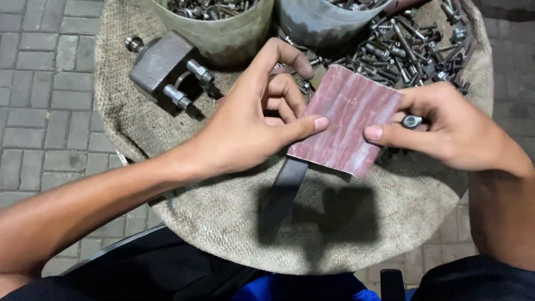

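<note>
Hands at work over a burlap-covered work surface [223, 223], seen from a head-worn camera. Both hands hold a reddish-brown sheet of sandpaper [345, 120] in the air above the middle of the burlap, the sheet tilted with one corner pointing up toward the far edge. The left hand [251, 120] pinches the sheet's left edge between thumb and forefinger, its other fingers curled into the palm. The right hand [446, 128] grips the opposite edge, thumb pressed flat on the sheet's face and fingers closed behind it; a small round metal piece [412, 121] shows between those fingers, though exactly how it is held cannot be told.

From under the sheet's lower left corner a dark, flat metal blade [284, 192] runs down toward the near edge of the burlap, and the sheet throws a hard shadow beside it. At the far edge stand two grey buckets: one [223, 33] on the left and one [323, 25] on the right, both filled with metal hardware. Loose bolts and screws [412, 44] lie heaped at the far right corner. Near the far left edge rests a heavy grey metal block [161, 61] with bolts sticking out of it. Grey paving bricks [39, 89] lie beyond the surface.
</note>
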